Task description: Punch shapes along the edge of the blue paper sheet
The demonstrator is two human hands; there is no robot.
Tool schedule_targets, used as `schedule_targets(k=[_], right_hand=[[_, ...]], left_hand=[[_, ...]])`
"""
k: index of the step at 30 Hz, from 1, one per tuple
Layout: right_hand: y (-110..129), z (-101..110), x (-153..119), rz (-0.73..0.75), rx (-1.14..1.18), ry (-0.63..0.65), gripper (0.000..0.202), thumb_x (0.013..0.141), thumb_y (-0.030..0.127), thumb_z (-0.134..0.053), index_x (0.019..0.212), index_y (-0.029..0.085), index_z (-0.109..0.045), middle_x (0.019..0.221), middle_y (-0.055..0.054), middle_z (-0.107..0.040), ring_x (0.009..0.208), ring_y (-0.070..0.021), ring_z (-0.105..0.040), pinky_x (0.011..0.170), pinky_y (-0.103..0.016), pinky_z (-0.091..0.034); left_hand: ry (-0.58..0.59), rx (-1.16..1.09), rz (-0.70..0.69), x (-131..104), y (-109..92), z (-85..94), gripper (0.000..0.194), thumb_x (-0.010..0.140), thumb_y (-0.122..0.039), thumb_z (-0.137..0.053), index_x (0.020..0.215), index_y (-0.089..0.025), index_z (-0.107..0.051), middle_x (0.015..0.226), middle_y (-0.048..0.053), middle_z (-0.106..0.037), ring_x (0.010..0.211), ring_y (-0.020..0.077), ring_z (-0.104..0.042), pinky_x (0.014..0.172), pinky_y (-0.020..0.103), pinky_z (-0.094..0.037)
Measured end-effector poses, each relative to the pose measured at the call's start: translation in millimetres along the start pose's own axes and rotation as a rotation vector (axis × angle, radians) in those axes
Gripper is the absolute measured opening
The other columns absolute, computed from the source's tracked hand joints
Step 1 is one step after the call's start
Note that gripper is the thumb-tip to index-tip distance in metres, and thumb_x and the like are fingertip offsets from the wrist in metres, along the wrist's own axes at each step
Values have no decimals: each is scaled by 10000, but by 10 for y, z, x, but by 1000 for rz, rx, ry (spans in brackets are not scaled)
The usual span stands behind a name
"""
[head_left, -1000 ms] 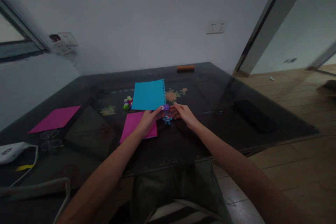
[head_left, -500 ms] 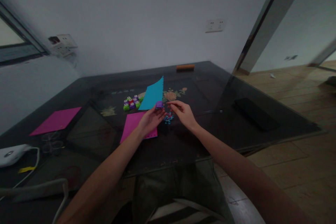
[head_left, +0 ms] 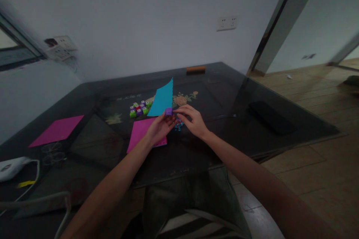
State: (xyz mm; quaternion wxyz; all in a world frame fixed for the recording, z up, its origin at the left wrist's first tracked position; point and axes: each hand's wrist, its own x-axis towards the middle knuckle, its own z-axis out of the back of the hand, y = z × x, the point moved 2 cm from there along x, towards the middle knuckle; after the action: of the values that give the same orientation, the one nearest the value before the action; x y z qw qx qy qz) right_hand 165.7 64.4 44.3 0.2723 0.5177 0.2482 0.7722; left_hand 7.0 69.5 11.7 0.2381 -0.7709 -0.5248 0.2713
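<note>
My left hand [head_left: 160, 130] is turned palm up and holds a small purple craft punch [head_left: 168, 112] between thumb and fingers. My right hand [head_left: 193, 121] has its fingers pinched together at the punch's right side; whatever they hold is too small to make out. Beneath the hands lies a little heap of blue and pink paper cut-outs [head_left: 178, 126], partly covered by the right fingers. A pink sheet [head_left: 138, 134] with a punched edge lies under my left hand. Behind it a blue sheet [head_left: 162, 100] curls up along its punched right edge.
Several green, purple and red craft punches [head_left: 139, 112] stand left of the blue sheet. Another pink sheet [head_left: 57, 130] and a white device [head_left: 12, 168] with a cable are at the left. A black flat object [head_left: 270, 117] lies right, a brown roll [head_left: 195, 70] at the back.
My right hand has moved left, bringing its pinched fingertips against the purple punch. My left hand keeps its hold on the punch. The whole view has shifted slightly.
</note>
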Motion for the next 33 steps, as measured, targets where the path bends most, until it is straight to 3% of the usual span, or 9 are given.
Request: schedule_targets(k=[12,17,24,28,33], right_hand=[[-36,2,2,-38,-44,19,215,881,282,-463,1012,237,-627,997,-54,-582,948,-177,-546,787,-317,-458],[-74,6,5,-73,-58,-1,204,872,317,-474,927,217,-644,971,-61,-593,926,-186,-550,800,-329,-444],[-260,-5,24,-324,62,-32,259,862,380,-462,814,186,-626,748,-33,-612,697,-153,-566,666,-282,-454],[-296,-31,19,-433,181,-15,230,807,402,-533,868,187,-590,769,-26,-608,627,-129,-566,592,-257,-466],[-232,-46,-9,-293,6,3,340,705,322,-669,994,196,-543,971,-51,-581,714,-131,-569,625,-264,-476]], left_hand=[[21,90,-50,19,1,15,114,813,-249,-558,809,-180,-649,889,27,-668,938,151,-588,920,325,-441],[-1,148,-86,27,-4,18,123,791,-283,-587,836,-188,-652,927,29,-670,964,161,-585,913,332,-441],[-97,323,-223,50,19,48,146,680,-249,-701,740,-128,-645,806,45,-674,782,150,-615,793,305,-477],[-176,485,-309,66,50,46,230,626,-281,-739,755,-115,-645,824,76,-688,794,181,-627,786,316,-479],[-156,652,-373,49,68,6,331,633,-328,-733,898,-143,-658,949,88,-698,876,213,-640,810,320,-477]])
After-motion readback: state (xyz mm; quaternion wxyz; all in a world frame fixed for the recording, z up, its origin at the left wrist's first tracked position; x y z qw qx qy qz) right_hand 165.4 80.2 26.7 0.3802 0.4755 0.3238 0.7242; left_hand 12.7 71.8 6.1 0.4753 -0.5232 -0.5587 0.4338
